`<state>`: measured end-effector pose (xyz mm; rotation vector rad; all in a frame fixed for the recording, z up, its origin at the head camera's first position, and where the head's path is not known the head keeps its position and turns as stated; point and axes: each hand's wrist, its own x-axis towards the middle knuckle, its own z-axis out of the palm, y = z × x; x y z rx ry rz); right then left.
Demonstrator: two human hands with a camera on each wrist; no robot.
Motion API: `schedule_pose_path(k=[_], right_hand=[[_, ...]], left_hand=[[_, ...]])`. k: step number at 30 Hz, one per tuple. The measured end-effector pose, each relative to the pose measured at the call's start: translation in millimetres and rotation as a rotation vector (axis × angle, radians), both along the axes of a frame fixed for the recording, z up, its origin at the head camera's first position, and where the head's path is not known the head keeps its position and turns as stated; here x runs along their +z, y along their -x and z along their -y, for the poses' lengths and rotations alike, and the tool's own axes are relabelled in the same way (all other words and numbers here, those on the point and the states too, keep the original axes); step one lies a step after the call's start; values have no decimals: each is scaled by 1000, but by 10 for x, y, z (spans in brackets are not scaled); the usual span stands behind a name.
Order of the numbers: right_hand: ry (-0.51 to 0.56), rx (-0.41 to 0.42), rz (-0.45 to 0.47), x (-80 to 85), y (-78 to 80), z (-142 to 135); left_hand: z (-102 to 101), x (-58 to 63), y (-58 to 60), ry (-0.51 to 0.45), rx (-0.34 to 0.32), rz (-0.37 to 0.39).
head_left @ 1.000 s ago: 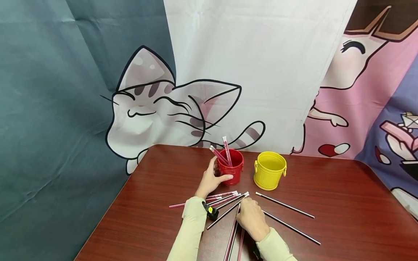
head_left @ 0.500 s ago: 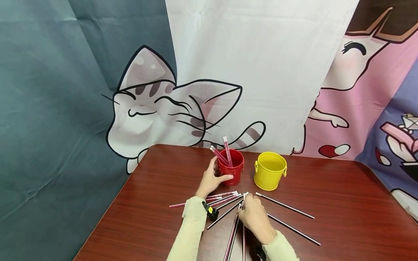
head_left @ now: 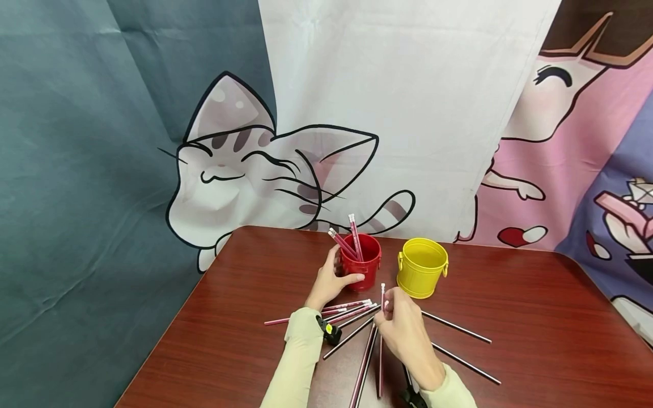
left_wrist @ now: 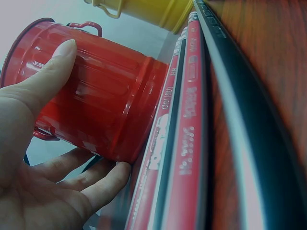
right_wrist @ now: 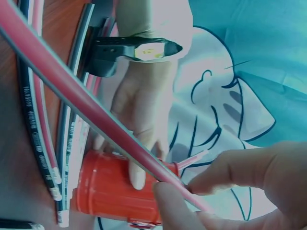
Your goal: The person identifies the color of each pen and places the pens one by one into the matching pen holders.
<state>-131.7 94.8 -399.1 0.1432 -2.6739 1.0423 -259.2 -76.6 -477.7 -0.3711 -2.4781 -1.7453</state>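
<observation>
My left hand (head_left: 328, 285) holds the side of a small red bucket (head_left: 365, 277), thumb across its front and fingers at the other side. Red pencils (head_left: 355, 241) with white-capped ends stick up out of that bucket. Between thumb and fingers, my right hand (head_left: 408, 334) pinches another red pencil (right_wrist: 76, 91) near its eraser end, which points up toward the buckets. In the right wrist view this pencil slants across the picture, with the red bucket behind it. Red and black pencils (left_wrist: 189, 105) lie close to the bucket's base in the left wrist view.
A yellow bucket (head_left: 421, 272) with side handles stands right of the red one. Two dark pencils (head_left: 456, 327) lie at the right, and several red and dark pencils (head_left: 352, 337) fan out between the arms. A printed cloth (head_left: 326, 113) hangs behind the table (head_left: 214, 340).
My right hand has lifted slightly up and toward the buckets, with the red pencil now pinched and its eraser end rising above the fingers. The left hand stays on the red bucket.
</observation>
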Motion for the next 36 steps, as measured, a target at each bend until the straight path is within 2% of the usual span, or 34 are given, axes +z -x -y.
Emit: schedule_pose_path(k=[7, 12, 19, 26, 36], right_hand=[[120, 40, -188, 90, -38, -20], [197, 84, -271, 124, -58, -33], [217, 143, -414, 120, -58, -63], [217, 184, -453, 130, -69, -87], [217, 185, -466, 125, -33, -95]], left_hand=[[-3, -8, 6, -3, 12, 7], [-7, -20, 11, -7, 9, 14], [-13, -20, 13, -4, 12, 26], [-4, -27, 16, -10, 14, 25], [-5, -25, 15, -7, 12, 18]])
